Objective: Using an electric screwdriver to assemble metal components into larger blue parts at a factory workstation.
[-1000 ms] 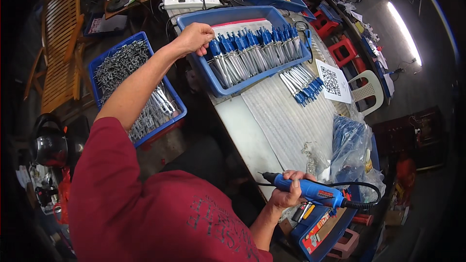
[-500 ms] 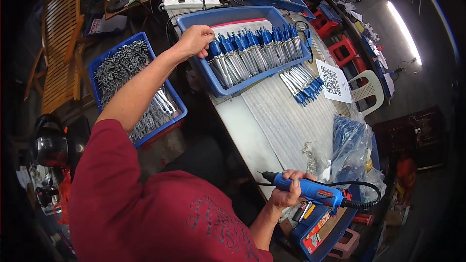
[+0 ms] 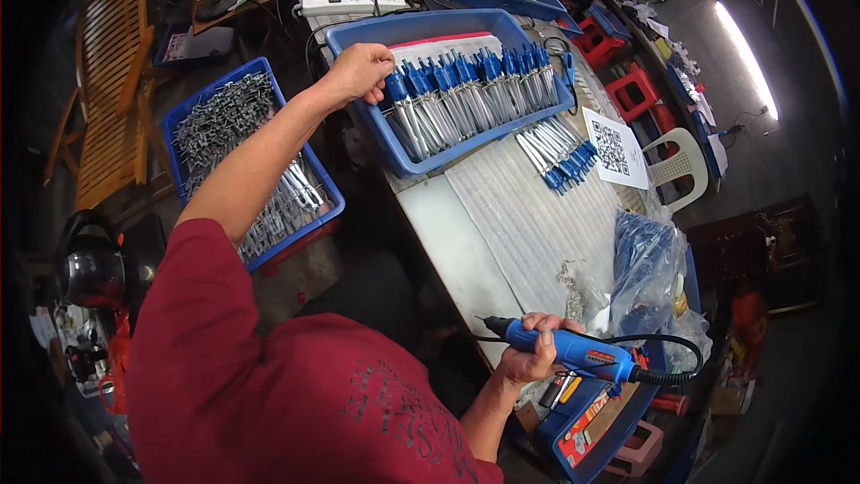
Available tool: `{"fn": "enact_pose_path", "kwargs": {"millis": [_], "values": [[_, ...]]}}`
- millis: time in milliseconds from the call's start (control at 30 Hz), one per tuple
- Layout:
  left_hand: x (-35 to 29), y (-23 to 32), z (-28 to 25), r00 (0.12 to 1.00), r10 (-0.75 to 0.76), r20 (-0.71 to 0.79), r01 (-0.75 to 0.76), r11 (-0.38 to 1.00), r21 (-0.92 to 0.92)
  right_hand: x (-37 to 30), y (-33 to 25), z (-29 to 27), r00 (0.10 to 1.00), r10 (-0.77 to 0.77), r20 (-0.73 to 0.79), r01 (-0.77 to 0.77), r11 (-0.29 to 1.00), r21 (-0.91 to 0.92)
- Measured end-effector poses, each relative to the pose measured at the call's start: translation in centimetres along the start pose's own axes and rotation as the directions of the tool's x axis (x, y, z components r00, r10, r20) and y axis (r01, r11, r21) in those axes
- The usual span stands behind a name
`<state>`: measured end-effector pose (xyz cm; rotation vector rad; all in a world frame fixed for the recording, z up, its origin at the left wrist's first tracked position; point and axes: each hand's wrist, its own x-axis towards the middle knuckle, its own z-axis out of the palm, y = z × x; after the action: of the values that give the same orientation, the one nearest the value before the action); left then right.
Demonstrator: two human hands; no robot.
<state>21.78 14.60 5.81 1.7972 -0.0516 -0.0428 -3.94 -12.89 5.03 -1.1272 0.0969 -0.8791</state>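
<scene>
My left hand [image 3: 361,72] reaches over the near left end of a blue plastic bin [image 3: 414,167]. Its fingers are pinched together beside the first of many silvery metal rods with blue ends [image 3: 466,94], standing in slanted rows. Whatever those fingers hold, if anything, is hidden. In my right hand [image 3: 535,351] is a blue electric screwdriver [image 3: 582,354], held level above the table's near edge, its dark tip pointing left and its black cable trailing off to the right. A smaller batch of blue-ended rods [image 3: 557,154] lies on the pale foam sheet [image 3: 520,206] beside the bin.
Left of the table, a blue crate [image 3: 336,206] holds many small metal parts. Clear plastic bags [image 3: 649,269] and a printed code sheet [image 3: 616,149] lie along the table's right side. A blue tray [image 3: 564,457] with tools sits below the screwdriver. Behind the bin is a power strip [image 3: 354,3].
</scene>
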Motion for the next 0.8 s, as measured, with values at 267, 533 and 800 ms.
{"fn": "enact_pose_path", "kwargs": {"millis": [267,533,800], "values": [[-0.05,-0.28,0.19,0.999,0.036,-0.004,-0.036,0.999,0.003,-0.07,0.05,0.09,1.0,-0.004,0.013,0.004,1.0,0.008],[-0.35,-0.06,0.09,1.0,0.009,-0.004,-0.009,1.0,0.017,-0.11,0.1,0.0,1.0,0.008,0.012,-0.008,1.0,0.022],[-0.55,0.02,-0.07,0.976,0.187,-0.108,-0.157,0.958,0.241,-0.13,-0.23,0.15,1.0,-0.006,-0.004,0.006,1.0,-0.004]]}}
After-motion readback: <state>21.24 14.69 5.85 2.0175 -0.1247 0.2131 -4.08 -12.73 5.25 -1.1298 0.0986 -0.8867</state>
